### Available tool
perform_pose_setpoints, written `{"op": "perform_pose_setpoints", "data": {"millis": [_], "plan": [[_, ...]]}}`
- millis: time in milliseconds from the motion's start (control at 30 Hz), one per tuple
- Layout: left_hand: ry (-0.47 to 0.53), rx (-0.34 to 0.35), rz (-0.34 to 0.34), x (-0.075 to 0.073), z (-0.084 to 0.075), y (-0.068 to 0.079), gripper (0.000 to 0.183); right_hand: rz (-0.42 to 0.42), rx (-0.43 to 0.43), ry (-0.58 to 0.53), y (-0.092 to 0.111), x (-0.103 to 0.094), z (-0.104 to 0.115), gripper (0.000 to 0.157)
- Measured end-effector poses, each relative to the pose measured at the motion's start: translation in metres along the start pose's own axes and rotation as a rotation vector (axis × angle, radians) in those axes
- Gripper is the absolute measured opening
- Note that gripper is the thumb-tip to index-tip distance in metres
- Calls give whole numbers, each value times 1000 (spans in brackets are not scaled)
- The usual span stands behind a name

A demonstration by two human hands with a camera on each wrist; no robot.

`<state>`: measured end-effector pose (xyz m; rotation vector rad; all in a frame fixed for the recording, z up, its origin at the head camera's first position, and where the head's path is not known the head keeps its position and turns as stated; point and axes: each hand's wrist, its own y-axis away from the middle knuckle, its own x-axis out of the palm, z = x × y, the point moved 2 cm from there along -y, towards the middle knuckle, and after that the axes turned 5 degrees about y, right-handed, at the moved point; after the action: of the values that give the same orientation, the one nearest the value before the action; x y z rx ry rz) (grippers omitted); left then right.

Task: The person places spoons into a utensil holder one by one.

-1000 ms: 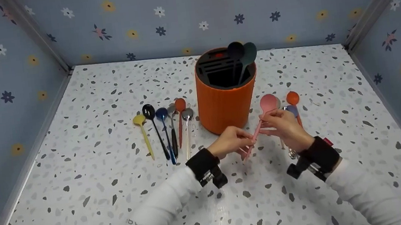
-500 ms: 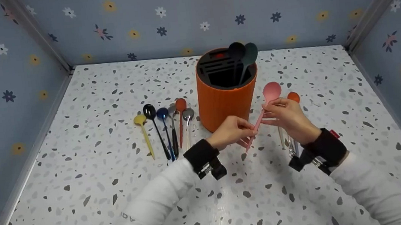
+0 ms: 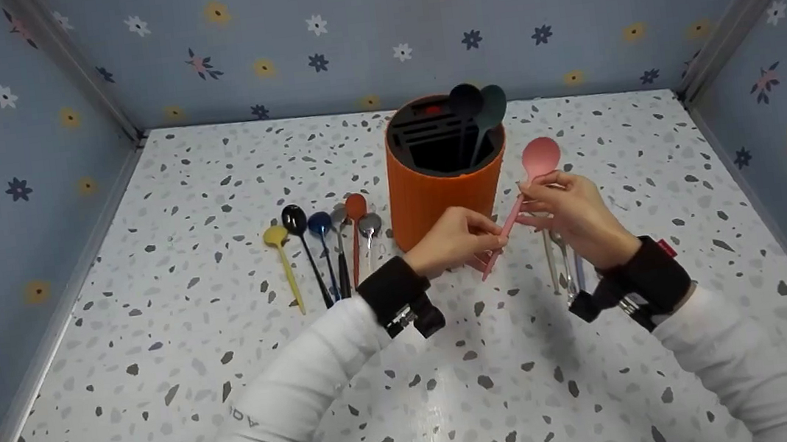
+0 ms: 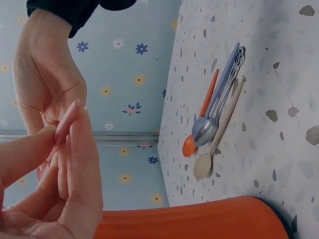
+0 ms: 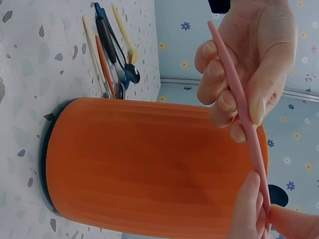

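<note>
A pink spoon (image 3: 541, 156) is held slantwise between both hands in front of the orange utensil holder (image 3: 440, 208), bowl up and to the right. My left hand (image 3: 461, 238) pinches the lower handle between thumb and fingers. My right hand (image 3: 574, 211) pinches it just below the bowl. In the right wrist view the pink handle (image 5: 241, 104) runs from one hand to the other. Two dark spoons, one black (image 3: 465, 101) and one dark green (image 3: 492, 107), stand in the holder's large opening.
Left of the holder lie several spoons, among them a yellow one (image 3: 277, 236), a black one (image 3: 295, 221) and a blue one (image 3: 320, 223). To the right, in the left wrist view, lie a beige spoon (image 4: 203, 167), a silver spoon (image 4: 205, 132) and an orange one (image 4: 189, 147).
Both hands have raised the pink spoon up and slightly to the right, away from the table. The spoons on the table and those in the holder stay where they were.
</note>
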<state>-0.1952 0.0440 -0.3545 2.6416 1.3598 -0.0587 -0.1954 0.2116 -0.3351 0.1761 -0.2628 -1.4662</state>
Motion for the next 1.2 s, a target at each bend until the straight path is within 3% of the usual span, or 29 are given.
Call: {"op": "perform_pose_setpoints", "data": {"millis": [500,700,1200], "plan": [[-69,73,-18,-8,-32,-2,17,2,-66,-69,0,2,28,27],[-92,98,-42,-10,-45,-3,16,-1,-91,-145,-1,1,39,25],[-194,139,-114,-17,-73,-9,15,-3,-157,-178,-1,2,70,28]]}}
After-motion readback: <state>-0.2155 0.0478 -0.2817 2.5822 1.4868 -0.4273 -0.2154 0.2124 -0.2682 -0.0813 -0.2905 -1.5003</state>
